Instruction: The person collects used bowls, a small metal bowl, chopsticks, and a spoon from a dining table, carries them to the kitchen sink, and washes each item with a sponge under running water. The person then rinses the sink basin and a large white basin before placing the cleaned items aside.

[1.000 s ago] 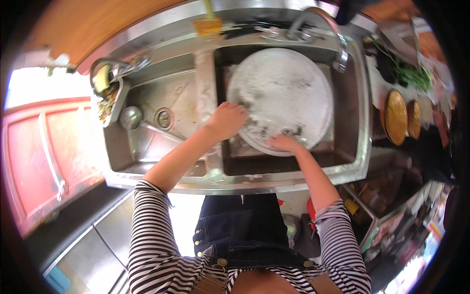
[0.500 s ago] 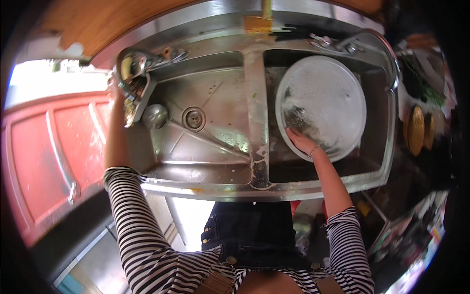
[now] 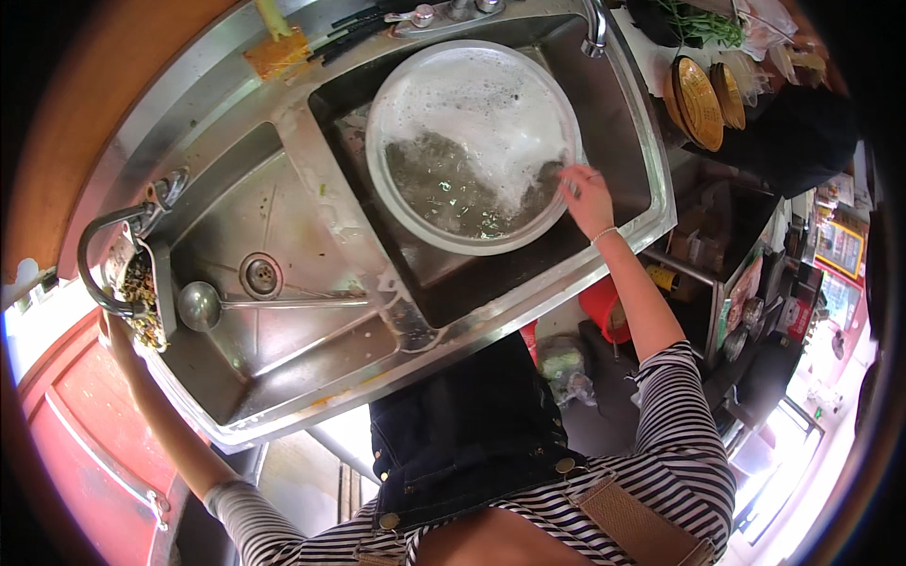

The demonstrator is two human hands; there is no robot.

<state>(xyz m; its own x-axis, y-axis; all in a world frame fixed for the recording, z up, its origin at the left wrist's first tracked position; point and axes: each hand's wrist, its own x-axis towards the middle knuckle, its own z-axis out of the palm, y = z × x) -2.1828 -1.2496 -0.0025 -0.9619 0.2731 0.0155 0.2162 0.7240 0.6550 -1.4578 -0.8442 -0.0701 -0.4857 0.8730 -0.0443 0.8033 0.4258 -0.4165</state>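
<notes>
A large round white basin [image 3: 379, 179] of foamy water sits in the right-hand sink bowl. My right hand [image 3: 589, 200] is at the basin's right rim, fingers loosely bent and a little apart at the water's edge, with nothing visible in them. At the far left, my left hand [image 3: 115, 332] is beside a scrap container [image 3: 162, 283] filled with food bits, under the curved left tap [image 3: 87, 259]; its fingers are mostly hidden. A metal ladle [image 3: 200, 306] lies in the left sink bowl, its long handle pointing right.
Next to the ladle is the sink drain [image 3: 260, 274]. The right tap [image 3: 595, 40] hangs over the right bowl's far corner. Brown woven baskets [image 3: 699, 102] and greens [image 3: 703, 24] are beyond the sink's right end. A red bucket [image 3: 605, 307] stands below the front edge.
The view has swung rightward. My right hand has moved from the basin's near left side to its right rim. Foam has drawn back, baring more water. My left hand remains by the scrap container.
</notes>
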